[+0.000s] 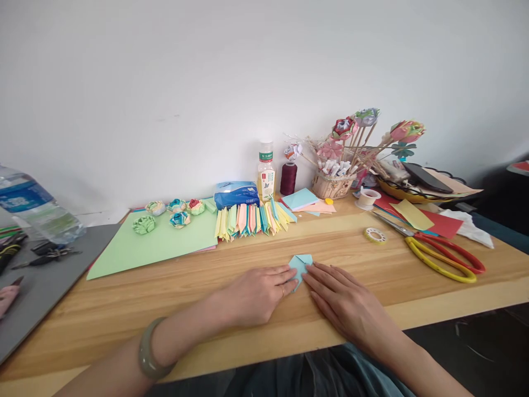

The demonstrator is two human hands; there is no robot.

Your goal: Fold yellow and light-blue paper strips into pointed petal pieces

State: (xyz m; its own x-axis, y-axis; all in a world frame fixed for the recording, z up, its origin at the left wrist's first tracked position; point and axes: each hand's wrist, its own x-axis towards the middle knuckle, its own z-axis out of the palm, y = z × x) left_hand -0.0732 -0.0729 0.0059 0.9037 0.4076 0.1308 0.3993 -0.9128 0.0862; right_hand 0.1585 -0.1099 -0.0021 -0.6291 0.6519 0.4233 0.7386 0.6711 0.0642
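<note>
A small folded piece of light blue paper [298, 268] lies on the wooden table close to its front edge, a flap turned down at its top. My left hand [262, 292], wearing a ring, holds the paper at its left side with bent fingers; its thumb is hidden. Along the paper's right edge, my right hand [341, 298] lies flat, fingers stretched out and fingertips touching it. Behind the paper stands a row of folded coloured paper strips [248, 220].
Paper flowers [179, 219] sit on green sheets [165, 248] at left. Large scissors [438, 253] and a tape roll [374, 235] lie at right. A tissue pack [236, 194], bottle [266, 171], thread spool [288, 178] and flower basket [334, 184] line the wall.
</note>
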